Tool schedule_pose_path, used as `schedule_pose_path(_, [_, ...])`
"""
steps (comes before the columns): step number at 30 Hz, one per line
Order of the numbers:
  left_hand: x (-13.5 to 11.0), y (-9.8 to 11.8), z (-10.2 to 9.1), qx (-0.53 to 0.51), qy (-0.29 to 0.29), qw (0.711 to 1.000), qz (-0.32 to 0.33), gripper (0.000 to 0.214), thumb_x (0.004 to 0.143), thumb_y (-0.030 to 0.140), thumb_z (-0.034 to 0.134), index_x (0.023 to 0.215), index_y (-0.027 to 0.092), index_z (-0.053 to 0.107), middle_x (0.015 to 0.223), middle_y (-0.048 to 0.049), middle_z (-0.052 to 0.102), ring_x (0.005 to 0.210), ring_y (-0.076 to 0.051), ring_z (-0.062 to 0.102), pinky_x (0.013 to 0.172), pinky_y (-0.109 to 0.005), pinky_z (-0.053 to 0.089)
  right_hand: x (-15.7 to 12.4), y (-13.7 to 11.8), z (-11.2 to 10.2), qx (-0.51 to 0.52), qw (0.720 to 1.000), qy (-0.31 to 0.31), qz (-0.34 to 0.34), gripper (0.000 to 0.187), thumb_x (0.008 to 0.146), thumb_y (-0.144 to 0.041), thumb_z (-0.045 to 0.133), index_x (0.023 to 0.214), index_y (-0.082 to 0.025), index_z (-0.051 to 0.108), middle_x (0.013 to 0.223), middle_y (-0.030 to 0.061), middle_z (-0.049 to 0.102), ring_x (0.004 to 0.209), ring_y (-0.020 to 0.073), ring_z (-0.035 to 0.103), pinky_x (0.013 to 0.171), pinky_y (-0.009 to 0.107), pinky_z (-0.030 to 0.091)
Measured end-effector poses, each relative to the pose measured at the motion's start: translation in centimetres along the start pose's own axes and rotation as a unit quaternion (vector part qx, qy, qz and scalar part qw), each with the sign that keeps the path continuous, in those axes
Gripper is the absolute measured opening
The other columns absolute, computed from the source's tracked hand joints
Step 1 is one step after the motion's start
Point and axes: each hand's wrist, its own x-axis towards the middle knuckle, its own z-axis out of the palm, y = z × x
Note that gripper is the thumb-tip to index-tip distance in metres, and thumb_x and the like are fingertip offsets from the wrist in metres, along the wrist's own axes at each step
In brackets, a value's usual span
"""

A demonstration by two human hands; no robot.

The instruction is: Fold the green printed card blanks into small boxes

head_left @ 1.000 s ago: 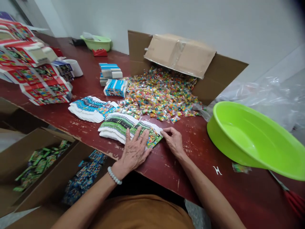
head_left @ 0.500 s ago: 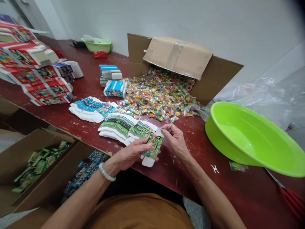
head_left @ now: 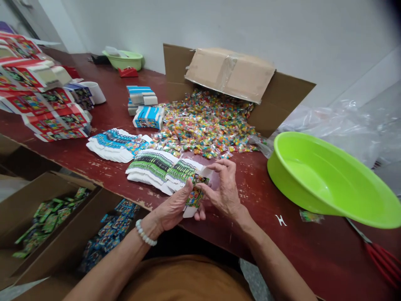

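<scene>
A small green printed candy box (head_left: 193,196) with white end flaps is between my hands over the table's front edge. My left hand (head_left: 177,205), with a pale bead bracelet on the wrist, wraps round it from the left, thumb on its near face. At its upper end, my right hand (head_left: 224,188) has the thumb pressed on the printed face and the fingers at the top flap. Just behind lies a fanned row of flat green boxes (head_left: 153,167). Beside that, a row of flat blue boxes (head_left: 117,144) is spread out. Wrapped candies (head_left: 206,125) are heaped beyond them.
A tipped cardboard carton (head_left: 232,75) stands behind the candies. At right are a lime-green basin (head_left: 282,184) and red-handled scissors (head_left: 380,255). Red box bundles (head_left: 59,119) are stacked at left. Below the edge, cartons hold green boxes (head_left: 50,217) and blue boxes (head_left: 109,230).
My right thumb has moved down onto the box's printed face, and its fingers have shifted over the top flap. The box is turned more edge-on. The whole view has shifted slightly.
</scene>
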Motion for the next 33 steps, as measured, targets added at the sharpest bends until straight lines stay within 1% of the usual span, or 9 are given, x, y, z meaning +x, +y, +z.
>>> schedule_pose_path(4, [-0.1, 0.1, 0.3, -0.004, 0.010, 1.000, 0.003, 0.076, 0.067, 0.083, 0.059, 0.086, 0.011, 0.071, 0.060, -0.0086, 0.070, 0.050, -0.014, 0.063, 0.049, -0.019, 0.049, -0.3, -0.5, 0.4, -0.024, 0.999, 0.038, -0.010, 0.043, 0.080, -0.038, 0.074, 0.114, -0.023, 0.052, 0.115, 0.0118, 0.048, 0.113, 0.0289, 0.049, 0.096, 0.046, 0.046])
schedule_pose_path(9, [-0.4, 0.0, 0.6, 0.009, 0.016, 1.000, 0.005, 0.073, 0.070, 0.081, 0.058, 0.076, 0.010, 0.070, 0.056, -0.0072, 0.067, 0.048, -0.012, 0.061, 0.045, -0.016, 0.047, 0.3, -0.6, -0.4, 0.044, 0.992, -0.119, 0.008, 0.032, 0.078, -0.035, 0.079, 0.099, -0.022, 0.058, 0.103, 0.0062, 0.056, 0.097, 0.0229, 0.055, 0.083, 0.036, 0.048])
schedule_pose_path(13, [-0.7, 0.1, 0.2, -0.032, -0.014, 0.999, -0.013, 0.066, 0.077, 0.074, 0.059, 0.092, 0.011, 0.071, 0.076, -0.0101, 0.073, 0.051, -0.014, 0.067, 0.044, -0.018, 0.049, 1.2, 0.1, -1.4, 0.121, 0.978, -0.162, 0.046, 0.018, 0.083, -0.031, 0.074, 0.083, -0.021, 0.059, 0.088, 0.0022, 0.058, 0.086, 0.0189, 0.055, 0.077, 0.032, 0.045])
schedule_pose_path(17, [-0.9, 0.1, -0.7, -0.121, -0.087, 0.985, -0.092, 0.059, 0.084, 0.065, 0.059, 0.105, 0.011, 0.070, 0.092, -0.0145, 0.075, 0.068, -0.025, 0.075, 0.058, -0.030, 0.059, 1.7, 0.4, -2.7, 0.244, 0.943, -0.211, 0.081, 0.022, 0.087, -0.037, 0.069, 0.077, -0.020, 0.061, 0.081, 0.0007, 0.058, 0.079, 0.0166, 0.055, 0.076, 0.031, 0.043])
schedule_pose_path(21, [-1.2, 0.1, -2.0, -0.162, -0.046, 0.982, -0.087, 0.051, 0.086, 0.058, 0.062, 0.104, 0.010, 0.070, 0.089, -0.0139, 0.076, 0.070, -0.027, 0.075, 0.066, -0.039, 0.060, 1.6, 1.5, -4.0, 0.333, 0.908, -0.226, 0.116, 0.028, 0.085, -0.044, 0.069, 0.076, -0.020, 0.060, 0.080, 0.0005, 0.057, 0.078, 0.0161, 0.054, 0.073, 0.030, 0.044])
schedule_pose_path(24, [-2.0, 0.3, -3.0, -0.152, -0.002, 0.987, -0.042, 0.045, 0.080, 0.049, 0.074, 0.102, 0.010, 0.070, 0.089, -0.0136, 0.076, 0.074, -0.026, 0.075, 0.070, -0.036, 0.060, 1.1, 4.1, -4.8, 0.274, 0.919, -0.230, 0.166, 0.027, 0.084, -0.043, 0.068, 0.075, -0.019, 0.059, 0.078, -0.0001, 0.057, 0.074, 0.0154, 0.053, 0.070, 0.029, 0.044])
schedule_pose_path(28, [-3.2, 0.6, -3.2, -0.102, -0.004, 0.994, -0.029, 0.047, 0.068, 0.032, 0.087, 0.108, 0.013, 0.070, 0.090, -0.0100, 0.076, 0.089, -0.030, 0.075, 0.086, -0.041, 0.056, 0.2, 6.2, -4.6, 0.036, 0.953, -0.237, 0.185, 0.020, 0.080, -0.036, 0.072, 0.083, -0.018, 0.063, 0.083, 0.0008, 0.059, 0.071, 0.0154, 0.054, 0.067, 0.029, 0.043])
schedule_pose_path(30, [-3.6, 0.6, -2.8, -0.083, -0.013, 0.996, -0.037, 0.051, 0.067, 0.027, 0.088, 0.113, 0.014, 0.069, 0.087, -0.0064, 0.075, 0.090, -0.030, 0.074, 0.088, -0.041, 0.055, 0.0, 4.7, -4.0, -0.013, 0.970, -0.186, 0.154, 0.016, 0.082, -0.032, 0.071, 0.089, -0.019, 0.063, 0.088, 0.0021, 0.059, 0.073, 0.0157, 0.055, 0.069, 0.030, 0.044])
schedule_pose_path(33, [-3.4, 0.6, -1.8, -0.035, -0.030, 0.999, -0.019, 0.047, 0.067, 0.028, 0.087, 0.109, 0.015, 0.071, 0.085, -0.0048, 0.074, 0.086, -0.024, 0.073, 0.084, -0.033, 0.055, 0.3, 0.1, -2.9, 0.065, 0.982, -0.162, 0.071, 0.011, 0.088, -0.029, 0.066, 0.094, -0.021, 0.062, 0.089, 0.0026, 0.063, 0.080, 0.0172, 0.058, 0.074, 0.031, 0.047])
